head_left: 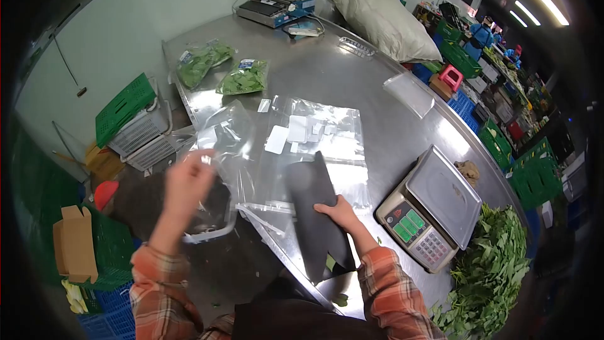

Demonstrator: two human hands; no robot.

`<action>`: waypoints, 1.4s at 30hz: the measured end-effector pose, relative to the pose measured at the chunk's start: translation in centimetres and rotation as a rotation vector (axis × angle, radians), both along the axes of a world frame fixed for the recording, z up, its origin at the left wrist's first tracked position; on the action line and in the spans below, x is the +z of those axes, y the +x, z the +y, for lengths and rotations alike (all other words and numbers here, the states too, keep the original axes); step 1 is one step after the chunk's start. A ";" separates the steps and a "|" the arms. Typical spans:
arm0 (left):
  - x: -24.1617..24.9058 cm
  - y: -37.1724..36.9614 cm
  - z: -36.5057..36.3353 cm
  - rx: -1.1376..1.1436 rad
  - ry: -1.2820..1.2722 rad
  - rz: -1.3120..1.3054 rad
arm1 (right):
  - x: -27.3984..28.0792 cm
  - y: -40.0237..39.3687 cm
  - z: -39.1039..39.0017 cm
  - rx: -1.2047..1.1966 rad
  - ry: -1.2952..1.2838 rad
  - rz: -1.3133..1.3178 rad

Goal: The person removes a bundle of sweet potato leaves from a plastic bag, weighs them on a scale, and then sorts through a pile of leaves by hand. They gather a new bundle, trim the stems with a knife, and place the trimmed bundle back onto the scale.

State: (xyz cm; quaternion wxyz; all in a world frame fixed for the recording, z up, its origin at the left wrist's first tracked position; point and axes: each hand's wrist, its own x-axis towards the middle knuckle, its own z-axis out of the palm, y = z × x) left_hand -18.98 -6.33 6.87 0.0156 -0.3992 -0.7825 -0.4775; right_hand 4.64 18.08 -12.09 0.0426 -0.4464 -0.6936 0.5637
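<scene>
Plaid shirt sleeves (396,286), orange, white, grey, cuffs at forearms; left hand (190,179), right hand (340,212), bare; dark garment (296,322), plain.

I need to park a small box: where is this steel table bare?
Widest, between the bagged greens and the clear plastic tray; also a strip between the flat clear bags and the scale. Crowded: the near right, where loose greens meet the scale, and around the dark sheet in the right hand.
</scene>
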 end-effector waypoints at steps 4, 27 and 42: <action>-5.3 5.4 4.0 -0.284 -0.108 0.402 | 7.5 6.1 -0.3 -0.069 0.166 0.025; -10.0 19.5 3.3 -0.459 0.060 0.694 | 6.5 16.8 -6.2 -0.071 0.034 0.234; -17.1 20.8 -4.8 -0.177 -0.170 -0.240 | 2.9 19.4 -15.1 0.258 0.442 0.046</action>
